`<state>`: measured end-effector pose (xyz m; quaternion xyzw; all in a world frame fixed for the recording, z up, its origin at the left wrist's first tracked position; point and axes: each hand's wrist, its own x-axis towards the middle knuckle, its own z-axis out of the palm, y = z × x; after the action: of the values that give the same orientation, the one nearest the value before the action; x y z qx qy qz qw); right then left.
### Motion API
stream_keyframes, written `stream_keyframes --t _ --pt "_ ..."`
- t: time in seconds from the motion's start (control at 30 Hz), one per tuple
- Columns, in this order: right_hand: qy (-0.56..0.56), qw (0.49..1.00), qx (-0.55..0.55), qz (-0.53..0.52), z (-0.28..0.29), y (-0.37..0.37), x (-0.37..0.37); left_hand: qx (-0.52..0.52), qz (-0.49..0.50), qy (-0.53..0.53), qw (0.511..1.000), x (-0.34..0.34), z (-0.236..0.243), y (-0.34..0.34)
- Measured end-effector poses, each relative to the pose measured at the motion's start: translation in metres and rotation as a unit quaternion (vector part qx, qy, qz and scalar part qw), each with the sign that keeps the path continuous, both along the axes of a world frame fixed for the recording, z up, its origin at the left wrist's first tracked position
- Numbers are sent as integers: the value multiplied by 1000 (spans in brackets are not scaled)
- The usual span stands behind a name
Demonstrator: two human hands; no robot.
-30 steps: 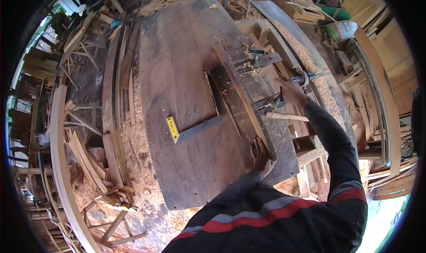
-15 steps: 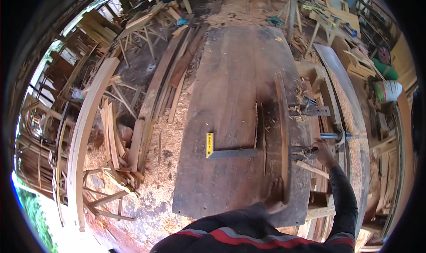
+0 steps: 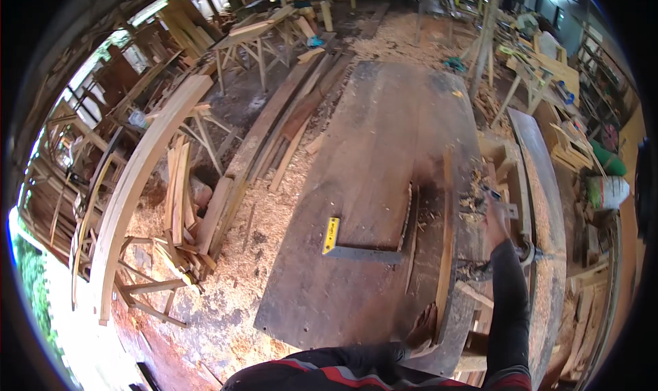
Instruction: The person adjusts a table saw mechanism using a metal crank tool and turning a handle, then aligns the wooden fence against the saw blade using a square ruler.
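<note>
A long dark panel (image 3: 356, 130) lies lengthwise before me, with a narrow upright board (image 3: 447, 226) along its right side. My left hand (image 3: 421, 329) grips the near end of that board; its fingers are slightly blurred. My right hand (image 3: 495, 223) is closed on the dark handle of the farther metal clamp (image 3: 510, 211) to the board's right. A nearer clamp (image 3: 473, 269) sits beside my right forearm. Left of the board, a metal square (image 3: 363, 254) with a yellow stock lies on the panel among wood shavings.
Long timbers and scrap sticks (image 3: 178, 192) on trestles fill the left side. A metal-topped rail (image 3: 538, 178) runs along the right, near a white sack (image 3: 610, 192). A wooden post (image 3: 480, 69), a workbench (image 3: 541, 76) and another person (image 3: 299, 0) are at the back.
My right hand has moved forward from the nearer clamp to the farther one. My left hand stays at the board's near end. The view has shifted to show more of the workshop's back.
</note>
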<state>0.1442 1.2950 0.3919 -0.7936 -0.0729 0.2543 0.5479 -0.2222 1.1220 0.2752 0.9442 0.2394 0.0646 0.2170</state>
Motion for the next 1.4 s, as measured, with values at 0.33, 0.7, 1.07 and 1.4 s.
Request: stream_keyframes --t 0.33,0.7,1.07,1.4 --pt "-191 955 -211 79 -24 51 71 36 -5 35 999 -20 -6 21" --pt "-504 734 -195 411 33 -31 28 -86 -50 -26 995 2 25 5" --pt "-115 948 -235 181 54 -177 -79 -238 -107 0 965 -4 44 72" --pt "-465 747 -213 425 51 -154 -59 -144 -42 -77 986 3 5 10"
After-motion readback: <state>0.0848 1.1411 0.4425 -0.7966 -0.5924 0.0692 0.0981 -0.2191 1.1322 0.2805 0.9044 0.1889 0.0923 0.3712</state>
